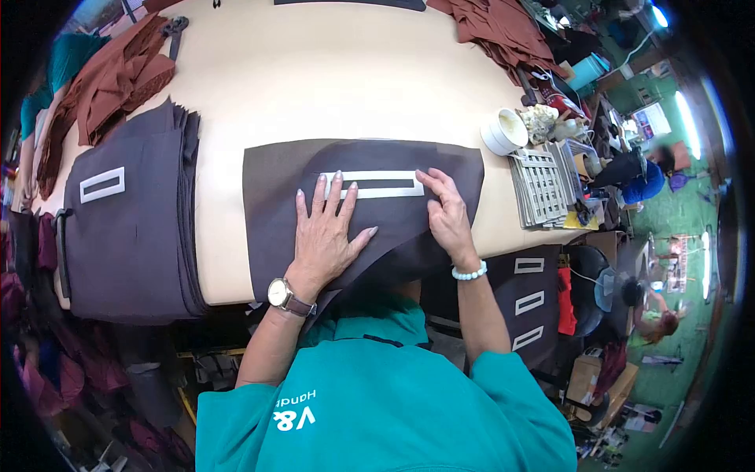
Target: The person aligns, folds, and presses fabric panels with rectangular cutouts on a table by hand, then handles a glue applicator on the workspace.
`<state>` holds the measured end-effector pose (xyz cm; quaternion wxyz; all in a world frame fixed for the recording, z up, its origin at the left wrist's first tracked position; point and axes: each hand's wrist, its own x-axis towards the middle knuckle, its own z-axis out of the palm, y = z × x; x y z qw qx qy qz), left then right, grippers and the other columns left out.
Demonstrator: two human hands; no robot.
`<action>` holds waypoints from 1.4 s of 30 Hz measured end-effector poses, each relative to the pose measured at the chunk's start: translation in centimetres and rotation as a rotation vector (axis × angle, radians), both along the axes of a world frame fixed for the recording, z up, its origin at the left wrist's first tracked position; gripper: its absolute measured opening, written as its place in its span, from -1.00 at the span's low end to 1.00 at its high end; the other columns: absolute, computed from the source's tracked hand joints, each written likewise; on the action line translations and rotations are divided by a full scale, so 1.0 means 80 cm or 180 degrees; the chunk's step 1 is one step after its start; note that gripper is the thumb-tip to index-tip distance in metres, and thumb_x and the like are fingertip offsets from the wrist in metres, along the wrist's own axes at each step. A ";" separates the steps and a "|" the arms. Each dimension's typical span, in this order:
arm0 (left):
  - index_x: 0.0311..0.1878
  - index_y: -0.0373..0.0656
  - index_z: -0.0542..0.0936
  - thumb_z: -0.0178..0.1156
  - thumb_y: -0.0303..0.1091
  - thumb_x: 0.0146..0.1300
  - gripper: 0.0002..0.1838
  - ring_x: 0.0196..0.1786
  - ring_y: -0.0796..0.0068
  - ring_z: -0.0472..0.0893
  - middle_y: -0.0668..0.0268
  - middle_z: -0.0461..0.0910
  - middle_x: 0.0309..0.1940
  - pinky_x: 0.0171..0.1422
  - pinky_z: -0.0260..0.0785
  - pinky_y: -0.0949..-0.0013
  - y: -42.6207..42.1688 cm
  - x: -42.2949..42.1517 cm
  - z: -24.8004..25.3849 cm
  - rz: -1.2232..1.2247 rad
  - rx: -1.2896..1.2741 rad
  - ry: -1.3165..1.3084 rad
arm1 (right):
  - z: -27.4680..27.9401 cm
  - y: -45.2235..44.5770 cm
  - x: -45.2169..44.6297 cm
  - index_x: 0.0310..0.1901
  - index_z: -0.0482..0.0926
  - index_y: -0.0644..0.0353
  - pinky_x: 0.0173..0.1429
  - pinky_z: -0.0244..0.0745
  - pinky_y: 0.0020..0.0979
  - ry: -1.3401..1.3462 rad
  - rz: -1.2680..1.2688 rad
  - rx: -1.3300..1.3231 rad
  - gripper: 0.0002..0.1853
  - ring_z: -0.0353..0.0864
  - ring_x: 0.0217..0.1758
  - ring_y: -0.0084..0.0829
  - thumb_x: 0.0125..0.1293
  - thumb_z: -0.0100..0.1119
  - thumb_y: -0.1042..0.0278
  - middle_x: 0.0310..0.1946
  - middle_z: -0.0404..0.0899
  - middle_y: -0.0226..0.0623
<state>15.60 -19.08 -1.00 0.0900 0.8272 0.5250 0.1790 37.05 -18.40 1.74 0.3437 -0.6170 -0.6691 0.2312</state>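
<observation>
Bare hands, two; clock positions read from the central frame, 12 at the far side.

Left hand (325, 240): laid palm down, fingers spread, thumb held out; fingertips pressed on the frame's 9 o'clock end. Wristwatch with pale dial and brown strap (278, 293) worn.

Right hand (447, 216): fingers partly bent, tips set at the frame's 3 o'clock end; whether anything is pinched cannot be told. Bracelet of pale beads (469, 272) worn.

White rectangular frame with long slot (385, 175): laid flat between the hands, upon a dark brown-grey flexible sheet (271, 220).

Cream-surfaced bench (330, 79): placed beneath the sheet.

At 9 o'clock: stack of dark brown-grey sheets (130, 252), topped by a second white slotted frame (102, 194).

At 10 o'clock: rust-brown heaped material (130, 71).

At 1 o'clock: more rust-brown pieces (503, 35), piled.

At 2 o'clock: round white tub (491, 138).

At 3 o'clock: pale slotted panels (541, 189), stacked.

At 4 o'clock, lower: dark surface (543, 279) bearing three white slotted frames (518, 305).
</observation>
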 end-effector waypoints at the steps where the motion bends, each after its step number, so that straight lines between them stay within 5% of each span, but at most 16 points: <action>1: 0.33 -0.08 0.25 0.10 0.15 0.15 -0.25 0.45 0.08 -0.03 0.10 0.06 0.38 0.40 -0.19 -0.21 0.000 0.000 0.000 0.0004 0.0002 -0.0014 | -0.009 -0.004 0.000 0.07 0.50 0.21 0.35 0.13 -0.22 -0.0180 -0.0069 0.0043 -0.46 0.29 0.24 -0.02 0.00 -0.17 0.67 0.15 0.30 0.08; 5: 0.33 -0.08 0.25 0.10 0.15 0.15 -0.25 0.44 0.08 -0.02 0.10 0.07 0.38 0.40 -0.18 -0.21 0.000 0.001 -0.001 -0.0009 0.0003 -0.0057 | -0.020 -0.008 -0.006 0.06 0.53 0.17 0.38 0.05 -0.17 -0.1014 0.0003 0.0262 -0.43 0.18 0.28 0.04 -0.05 -0.18 0.71 0.18 0.26 0.09; 9: 0.33 -0.09 0.25 0.10 0.15 0.15 -0.24 0.44 0.08 0.00 0.09 0.08 0.38 0.39 -0.16 -0.22 0.001 0.000 -0.001 0.0006 0.0023 -0.0072 | -0.016 -0.009 -0.017 0.23 0.35 0.07 0.33 0.09 -0.06 -0.2446 -0.0207 0.0135 -0.43 0.21 0.26 0.04 0.11 -0.11 0.57 0.22 0.22 0.02; 14: 0.33 -0.10 0.25 0.10 0.16 0.15 -0.24 0.44 0.07 0.00 0.09 0.08 0.37 0.39 -0.16 -0.22 0.001 0.000 -0.001 -0.0011 0.0024 -0.0094 | -0.007 -0.016 -0.034 0.26 0.25 0.27 0.30 0.09 0.02 -0.3695 -0.0471 -0.0229 -0.48 0.22 0.27 -0.06 0.24 -0.07 0.37 0.26 0.21 -0.10; 25: 0.32 -0.13 0.25 0.10 0.14 0.16 -0.24 0.43 0.05 0.02 0.08 0.08 0.37 0.40 -0.15 -0.20 -0.001 -0.003 -0.003 -0.0014 0.0021 -0.0190 | -0.007 -0.007 -0.029 0.27 0.24 0.26 0.34 0.02 0.06 -0.3977 -0.0459 -0.0146 -0.46 0.17 0.32 -0.05 0.23 -0.05 0.35 0.32 0.12 -0.13; 32: 0.32 -0.20 0.24 0.13 0.05 0.17 -0.26 0.42 0.10 0.05 0.07 0.10 0.37 0.41 -0.15 -0.14 -0.029 -0.050 0.012 0.0359 -0.0117 0.0026 | 0.000 -0.008 -0.027 0.36 0.11 0.06 0.35 -0.01 0.06 -0.4502 -0.0250 -0.0401 -0.37 0.16 0.33 -0.04 0.24 -0.03 0.33 0.37 0.02 -0.18; 42: 0.26 -0.20 0.32 0.16 -0.05 0.17 -0.35 0.40 0.09 0.10 0.09 0.18 0.33 0.39 -0.14 -0.16 -0.060 -0.095 0.002 0.0712 0.0070 -0.0058 | -0.001 -0.009 -0.070 0.36 0.11 0.04 0.35 -0.01 0.07 -0.4177 -0.0017 -0.0231 -0.37 0.17 0.33 -0.04 0.24 -0.03 0.36 0.36 0.05 -0.20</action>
